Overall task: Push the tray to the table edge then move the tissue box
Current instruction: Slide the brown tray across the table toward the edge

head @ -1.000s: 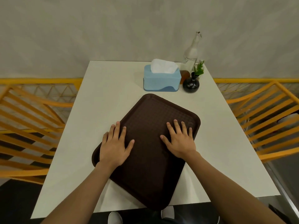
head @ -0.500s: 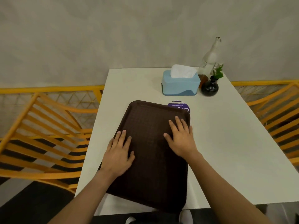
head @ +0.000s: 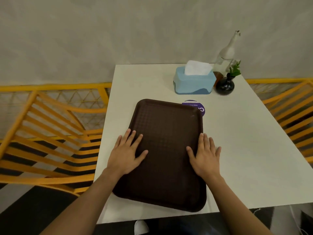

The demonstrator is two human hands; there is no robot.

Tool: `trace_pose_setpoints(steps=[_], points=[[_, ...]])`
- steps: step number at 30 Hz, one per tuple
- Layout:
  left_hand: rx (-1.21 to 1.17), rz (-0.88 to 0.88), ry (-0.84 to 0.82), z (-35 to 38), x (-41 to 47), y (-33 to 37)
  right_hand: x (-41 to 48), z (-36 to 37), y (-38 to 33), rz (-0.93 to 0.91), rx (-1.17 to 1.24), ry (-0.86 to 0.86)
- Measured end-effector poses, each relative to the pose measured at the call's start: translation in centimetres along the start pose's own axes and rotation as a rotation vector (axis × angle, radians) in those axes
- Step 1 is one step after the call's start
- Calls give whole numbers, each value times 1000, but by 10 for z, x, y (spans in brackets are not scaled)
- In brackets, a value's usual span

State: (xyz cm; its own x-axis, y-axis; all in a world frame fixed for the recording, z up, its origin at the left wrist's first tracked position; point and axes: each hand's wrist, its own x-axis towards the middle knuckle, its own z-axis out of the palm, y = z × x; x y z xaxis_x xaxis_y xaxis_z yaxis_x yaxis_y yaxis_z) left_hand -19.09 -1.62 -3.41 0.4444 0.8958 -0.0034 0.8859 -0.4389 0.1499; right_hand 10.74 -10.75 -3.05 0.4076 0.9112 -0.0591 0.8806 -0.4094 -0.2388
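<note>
Head view: both hands, left (head: 126,154) and right (head: 205,156), press flat on the brown tray (head: 166,150), now squared and shifted left of the tissue box (head: 194,82), uncovering a purple sticker (head: 197,106).

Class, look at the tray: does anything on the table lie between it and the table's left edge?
Nothing visible does. Only bare table separates the tray from the left edge; the tissue box sits farther back.
</note>
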Motion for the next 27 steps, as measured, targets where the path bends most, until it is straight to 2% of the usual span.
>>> trace_pose_setpoints(steps=[9, 13, 27], points=[[-105, -228, 94, 3, -1, -13, 52, 2, -23, -123, -29, -52], [-93, -356, 69, 3, 5, -21, 70, 5, -36, -171, -31, -49], [-158, -390, 80, -5, 17, -57, 92, 6, -78, -152, -23, -89]])
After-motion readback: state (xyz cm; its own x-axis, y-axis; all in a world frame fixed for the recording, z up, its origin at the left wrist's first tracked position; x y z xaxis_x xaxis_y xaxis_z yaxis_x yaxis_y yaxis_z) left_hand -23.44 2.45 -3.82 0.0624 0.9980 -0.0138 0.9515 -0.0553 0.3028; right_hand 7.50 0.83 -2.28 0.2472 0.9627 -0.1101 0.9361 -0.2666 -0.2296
